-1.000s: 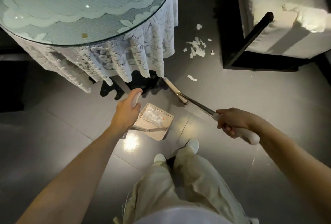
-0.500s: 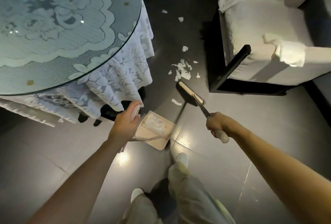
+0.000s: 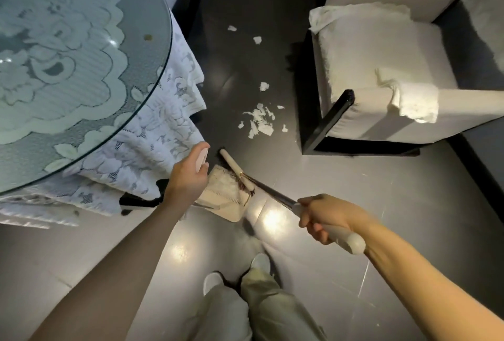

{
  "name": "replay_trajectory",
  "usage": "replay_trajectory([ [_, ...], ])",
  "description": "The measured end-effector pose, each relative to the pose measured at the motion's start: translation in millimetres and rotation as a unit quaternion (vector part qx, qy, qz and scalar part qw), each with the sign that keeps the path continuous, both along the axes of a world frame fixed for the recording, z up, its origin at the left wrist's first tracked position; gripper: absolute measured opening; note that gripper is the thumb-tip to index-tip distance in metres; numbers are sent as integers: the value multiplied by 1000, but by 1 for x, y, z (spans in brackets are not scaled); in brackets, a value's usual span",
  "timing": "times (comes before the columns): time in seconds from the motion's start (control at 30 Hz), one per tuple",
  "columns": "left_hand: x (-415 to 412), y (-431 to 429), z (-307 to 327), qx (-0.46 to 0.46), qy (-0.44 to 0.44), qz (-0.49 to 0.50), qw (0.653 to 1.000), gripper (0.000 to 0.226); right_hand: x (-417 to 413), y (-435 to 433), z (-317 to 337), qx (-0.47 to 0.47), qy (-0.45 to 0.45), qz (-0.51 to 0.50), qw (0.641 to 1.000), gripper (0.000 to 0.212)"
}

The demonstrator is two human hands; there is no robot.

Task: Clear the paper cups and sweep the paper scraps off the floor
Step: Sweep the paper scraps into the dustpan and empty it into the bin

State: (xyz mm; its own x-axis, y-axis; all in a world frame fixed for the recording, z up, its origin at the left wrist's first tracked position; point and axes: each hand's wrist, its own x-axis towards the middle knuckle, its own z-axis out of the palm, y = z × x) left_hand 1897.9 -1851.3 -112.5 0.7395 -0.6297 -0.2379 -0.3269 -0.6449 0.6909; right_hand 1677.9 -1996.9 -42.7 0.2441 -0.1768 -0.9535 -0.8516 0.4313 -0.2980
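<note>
Partly done, I judge: the dustpan [image 3: 227,198] already holds scraps, with the broom head [image 3: 231,164] at its rim. The left grip [image 3: 188,179] clasps the dustpan's handle and the right grip [image 3: 324,218] the broom's. The paper scraps [image 3: 260,121] at one o'clock from the pan, and strays toward twelve, remain. No cups show on the table [image 3: 81,67].

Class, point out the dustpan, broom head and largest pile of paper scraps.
dustpan [image 3: 230,210], head view, on its bare tray.
broom head [image 3: 231,163], head view, on its cream bar.
largest pile of paper scraps [image 3: 260,121], head view, on its middle.
</note>
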Motion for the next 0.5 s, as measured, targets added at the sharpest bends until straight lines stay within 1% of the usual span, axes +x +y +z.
replay_trajectory([
  [0.03, 4, -7, 2, 0, -7, 5, 1000, 38, -3, -12, 5, -1, -8, -4, 1000, 29],
  [0.17, 17, -44, 16, -22, -28, 14, 999, 39, 7, -58, 27, -23, -41, -42, 998, 20],
  [0.2, 22, -56, 17, -29, -35, 8, 999, 39, 14, -68, 32, -39, -51, -43, 997, 20],
  [0.27, 35, -81, 20, -41, -41, 2, 998, 39, 33, -87, 33, -76, -72, -39, 994, 26],
  [0.4, 72, -140, 31, -85, -64, 5, 994, 37, 89, -122, 17, -163, -113, -37, 979, 29],
  [0.43, 84, -157, 35, -97, -72, 7, 993, 36, 105, -134, 9, -188, -118, -35, 974, 34],
  [0.5, 114, -194, 43, -115, -88, 15, 989, 35, 142, -165, -6, -237, -129, -18, 963, 54],
])
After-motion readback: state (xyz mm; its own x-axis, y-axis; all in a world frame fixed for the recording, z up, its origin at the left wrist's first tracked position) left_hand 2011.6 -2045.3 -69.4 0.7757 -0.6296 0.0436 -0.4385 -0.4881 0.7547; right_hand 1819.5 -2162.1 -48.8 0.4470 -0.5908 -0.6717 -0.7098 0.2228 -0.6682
